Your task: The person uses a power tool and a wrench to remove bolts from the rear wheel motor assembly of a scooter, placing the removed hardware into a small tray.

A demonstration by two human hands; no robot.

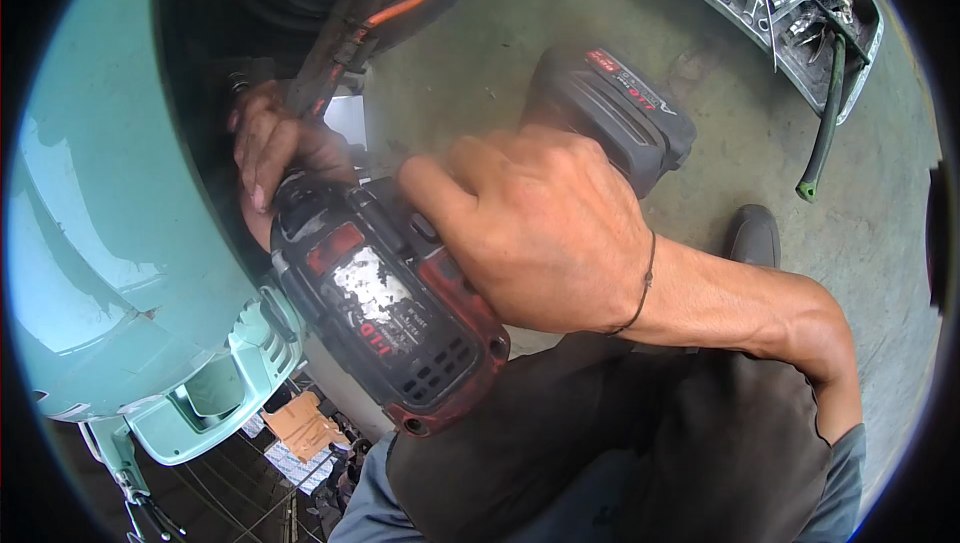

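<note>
Turquoise panel (110, 233) fills left side; glossy, likely stiff, easily scratched. Dark power tool (400, 293) sits just right of it, nose (295, 193) toward far left. We judge tool heavy, rigid, worn housing perhaps slippery if oily; best hold, handle between body and battery pack (635, 128). Our right hand (545, 228) wraps that handle, hiding it. Battery pack, far right of tool, likely adds counterweight. Our left hand (280, 148), fingers curled beside nose; whether pinching anything, we cannot tell.
</note>
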